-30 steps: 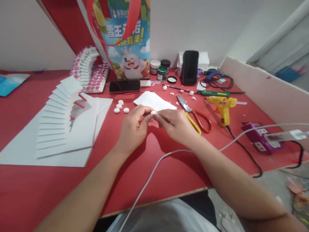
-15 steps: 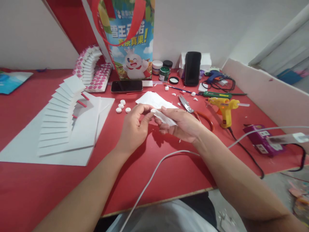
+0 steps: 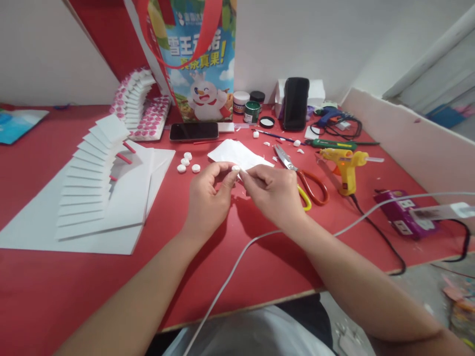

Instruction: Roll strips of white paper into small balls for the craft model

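Between the thumb and fingers of my left hand (image 3: pixel 208 200) is a small white paper roll (image 3: pixel 235 168), coiled like a rosette. My right hand (image 3: pixel 276 190) is closed in a pinch right beside the roll, at its white paper tail, most of which the fingers hide. Just behind both hands lies a stack of white paper pieces (image 3: pixel 239 152). Several finished-looking white rolls (image 3: pixel 185 162) sit to the left of my left hand. Scissors (image 3: pixel 293 167) with orange and yellow handles lie beyond my right hand.
A yellow glue gun (image 3: pixel 346 168) stands at the right near a purple power block (image 3: pixel 406 212). White cable (image 3: pixel 241 254) crosses under my right forearm. Fanned white panels (image 3: pixel 87 183) lie at the left. Behind are a phone (image 3: pixel 195 131), paint jars (image 3: pixel 252 112) and a bag (image 3: pixel 202 74).
My right hand has turned palm down and its fingers have closed in at the roll. The paper strip that showed across it is now mostly hidden. My left hand stays in place.
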Motion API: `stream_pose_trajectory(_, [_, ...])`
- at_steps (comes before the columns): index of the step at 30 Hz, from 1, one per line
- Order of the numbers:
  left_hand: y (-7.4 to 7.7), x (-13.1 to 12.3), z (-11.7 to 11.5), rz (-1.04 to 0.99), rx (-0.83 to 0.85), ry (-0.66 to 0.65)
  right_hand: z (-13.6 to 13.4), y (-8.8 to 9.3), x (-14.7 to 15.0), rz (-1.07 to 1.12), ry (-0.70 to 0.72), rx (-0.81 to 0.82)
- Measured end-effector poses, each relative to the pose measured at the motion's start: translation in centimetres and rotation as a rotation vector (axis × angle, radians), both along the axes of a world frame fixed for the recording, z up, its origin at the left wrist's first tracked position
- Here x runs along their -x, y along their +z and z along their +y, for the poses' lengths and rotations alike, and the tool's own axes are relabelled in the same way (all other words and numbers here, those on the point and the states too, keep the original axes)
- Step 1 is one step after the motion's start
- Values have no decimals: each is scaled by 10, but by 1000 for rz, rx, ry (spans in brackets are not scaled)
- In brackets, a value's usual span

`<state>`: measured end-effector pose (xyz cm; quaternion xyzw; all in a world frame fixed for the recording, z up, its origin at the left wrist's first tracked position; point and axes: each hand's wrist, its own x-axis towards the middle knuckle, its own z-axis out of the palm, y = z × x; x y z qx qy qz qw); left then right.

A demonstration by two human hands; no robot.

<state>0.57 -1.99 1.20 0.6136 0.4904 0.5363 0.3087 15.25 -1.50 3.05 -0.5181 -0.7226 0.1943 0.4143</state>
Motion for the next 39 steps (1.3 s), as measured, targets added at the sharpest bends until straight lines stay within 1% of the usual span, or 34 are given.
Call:
stream_pose_trajectory(2, [-1,-1,-1,48,-88,35,-3,-3,2,-72,32,-137])
stream_pose_trajectory(4, [-3,-2,-1,120,-201,63,-4,-5,3,-101,75,-207])
stream_pose_trajectory(6, [-4,-3,-2,185,-296,81,-4,-4,1,-115,95,-212])
stream_pose_trajectory(8, [-4,-3,-3,237,-339,86,-4,-2,-1,-123,102,-171])
stream_pose_trajectory(11, [-4,-3,-5,263,-306,57,-3,2,-6,-90,124,-91])
stream_pose_trajectory(14, [-1,1,-5,190,-227,25,1,4,-13,-62,168,-47])
stream_pose_trajectory(16, [1,4,-3,118,-165,4,4,5,-17,-68,217,-39])
stream_pose_trajectory(20, [6,10,3,22,-32,-84,8,5,-22,-70,312,-65])
stream_pose_trajectory(24, [8,12,6,39,-31,-159,9,5,-22,-85,322,-73])
stream_pose_trajectory(27, [7,11,5,90,-50,-171,9,4,-18,-74,295,-37])
stream_pose_trajectory(30, [4,8,4,113,-16,-169,8,2,-15,-50,213,40])
stream_pose_trajectory(32, [3,8,4,75,42,-187,9,2,-15,-43,157,106])
stream_pose_trajectory(34, [3,8,5,-2,99,-195,11,3,-17,46,169,218])
stream_pose_trajectory(36, [4,10,8,-87,144,-188,15,6,-19,272,233,425])
stream_pose_trajectory(39, [5,12,11,-142,192,-202,21,8,-23,629,329,809])
